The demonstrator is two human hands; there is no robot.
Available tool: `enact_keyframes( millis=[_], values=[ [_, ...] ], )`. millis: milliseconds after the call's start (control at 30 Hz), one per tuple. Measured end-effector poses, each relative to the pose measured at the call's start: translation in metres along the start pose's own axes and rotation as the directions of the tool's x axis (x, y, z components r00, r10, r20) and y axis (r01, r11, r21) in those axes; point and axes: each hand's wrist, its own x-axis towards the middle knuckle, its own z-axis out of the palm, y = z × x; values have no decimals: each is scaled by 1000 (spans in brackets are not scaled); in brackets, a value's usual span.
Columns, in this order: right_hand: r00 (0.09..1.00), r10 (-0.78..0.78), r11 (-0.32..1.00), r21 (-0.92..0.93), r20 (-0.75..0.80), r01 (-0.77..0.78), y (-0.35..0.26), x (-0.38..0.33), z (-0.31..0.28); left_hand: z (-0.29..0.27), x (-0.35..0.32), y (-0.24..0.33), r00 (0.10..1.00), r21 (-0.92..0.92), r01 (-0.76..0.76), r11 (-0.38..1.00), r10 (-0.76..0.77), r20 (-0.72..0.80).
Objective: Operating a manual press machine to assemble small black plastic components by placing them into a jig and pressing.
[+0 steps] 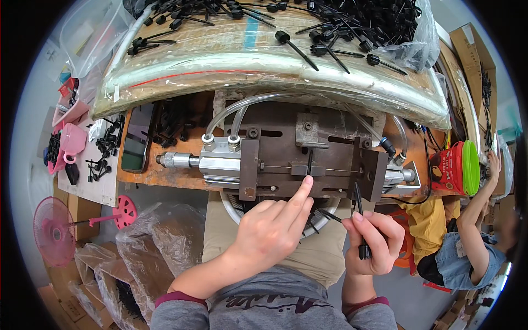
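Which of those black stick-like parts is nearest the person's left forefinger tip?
The black part on the small metal block, with the left hand pointing at its near end. Another part is in the right hand; the big heap lies farther off.

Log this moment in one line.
Left hand: index finger at black rod in fixture | Right hand: gripping knobbed rod

From the person's own head, the fisheye camera looks steeply down and forward, over the grey-shirted torso [275, 283] at the lower edge, onto the dark brown metal fixture with silver cylinders [286, 151] near the middle. It sits close enough for the left hand [272, 231] and right hand [377, 242] to show large, while its wide field bends the plastic-wrapped board with a whitish edge [264, 82] and stretches from the round pink fan [54, 231] leftward to the red bucket with a lime-green rim [451, 168] rightward.
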Motion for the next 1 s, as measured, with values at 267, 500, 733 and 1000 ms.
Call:
enact_keyframes(
  millis=[267, 500, 733, 1000],
  values=[
    [1000, 23, 1000, -15, -10, -23, -5, 3, -4, 0, 6, 1, 1000, 27, 9, 1000, -10, 28],
    [994, -91, 995, -41, 63, 94, 2, 7, -3, -4, 7, -1, 999, -58, 36, 998, -36, 13],
    [947, -231, 964, -82, 221, 254, -5, 7, 6, -25, 3, 14, 992, -664, -39, 746, -50, -115],
    [992, 77, 995, 58, 102, -83, 3, 7, 1, -19, -5, 6, 985, -457, 103, 883, -154, -75]
  ],
)
